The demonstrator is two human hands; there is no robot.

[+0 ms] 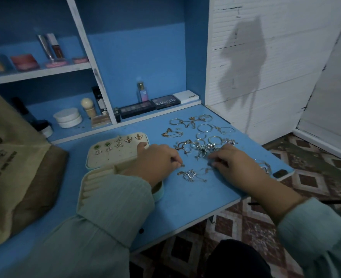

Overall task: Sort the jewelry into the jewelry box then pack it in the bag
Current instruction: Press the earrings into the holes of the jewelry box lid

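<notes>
sorting step in hand, judged early: jewelry box (113, 169) open at 9 o'clock of the left hand, on the blue tabletop (185, 199), lid panel carrying a few pairs of stud earrings (117, 144), ring rolls in the base apparently bare, though mostly covered by the sleeve. left hand (157, 160) at centre, fingers curled, tips pinching a small gold-toned piece (180, 164) against or just above the surface; cannot tell whether lifted. right hand (231, 161) at 3 o'clock of the left, fingers curled down into the near edge of the loose jewelry pile (203, 137); holding something small or only pressing on it, cannot tell. pile spread toward 12 and 1 o'clock of the hands: hoops, chains, rings, tangled and touching. small cluster (189, 175) just at 6 o'clock between the hands. bag (9, 157), tan with dark print, at far 9 o'clock, upright, cut off by the frame edge. next move likely calls for a fine pinch, freeing one piece from its neighbours, then a carry toward 9 o'clock to a free hole or slot. dim light; single pieces hard to tell apart; more jewelry half hidden behind the right wrist at 3 o'clock; box base largely hidden under the left forearm; packing not yet begun.
</notes>
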